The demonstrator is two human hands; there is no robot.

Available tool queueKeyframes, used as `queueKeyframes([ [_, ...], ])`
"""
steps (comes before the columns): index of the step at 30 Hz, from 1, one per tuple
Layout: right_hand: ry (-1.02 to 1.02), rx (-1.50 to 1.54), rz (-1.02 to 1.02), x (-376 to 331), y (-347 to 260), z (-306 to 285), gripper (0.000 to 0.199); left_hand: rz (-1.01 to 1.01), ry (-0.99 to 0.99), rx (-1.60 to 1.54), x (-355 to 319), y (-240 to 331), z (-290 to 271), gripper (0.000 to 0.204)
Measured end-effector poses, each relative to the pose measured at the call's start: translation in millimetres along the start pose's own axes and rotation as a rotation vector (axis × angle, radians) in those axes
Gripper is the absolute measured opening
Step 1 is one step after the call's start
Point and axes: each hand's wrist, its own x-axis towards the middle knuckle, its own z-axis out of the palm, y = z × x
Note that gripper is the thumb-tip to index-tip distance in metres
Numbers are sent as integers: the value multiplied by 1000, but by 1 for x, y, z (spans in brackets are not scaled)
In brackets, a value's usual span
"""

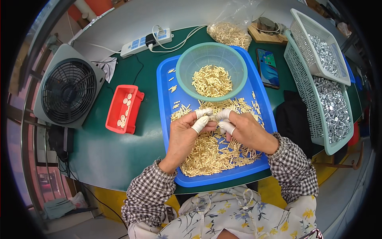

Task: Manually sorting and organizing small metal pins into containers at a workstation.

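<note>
- My left hand and right hand meet over the middle of the blue tray, the tips almost touching.
- White finger cots cover the thumb and a fingertip on each side.
- Left thumb and forefinger are pressed together, and the right pair too, pinching what looks like a small brass-coloured piece between them; my fingertips hide most of it, so I can't be sure of its shape.
- Under and in front of my wrists lies a loose heap of brass-coloured pins, spread over the tray.
- Beyond my fingers, at the tray's far end, sits a green colander with more pins piled inside.
- Off to my left on the table stands a red bin holding pale round discs.
- A phone lies just beside the tray, on my right.
</note>
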Motion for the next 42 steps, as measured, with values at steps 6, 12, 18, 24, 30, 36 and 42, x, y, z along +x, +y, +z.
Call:
queueKeyframes([
  [6, 93, 253, 28, -2, 1, -6, 17, -7, -3, 23, 4, -6, -6, 26],
  [12, 269, -137, -243, -4, 11, -3, 16, 80, -45, 336, 7, -11, -3, 25],
  [18, 239, -199, -240, -5, 13, -5, 16, 63, -66, 293, 8, -11, 1, 26],
  [24, 230, -225, -244, -5, 14, -5, 17, 71, -78, 348, 10, -14, 0, 25],
  [30, 185, -270, -250, -5, 16, -8, 19, 131, -140, 455, 8, -14, -1, 29],
  [36, 188, -289, -311, -6, 22, -12, 22, 37, -95, 155, 11, -15, 2, 27],
  [42, 153, -273, -313, -6, 24, -16, 24, -42, -133, 184, 14, -13, -5, 19],
])
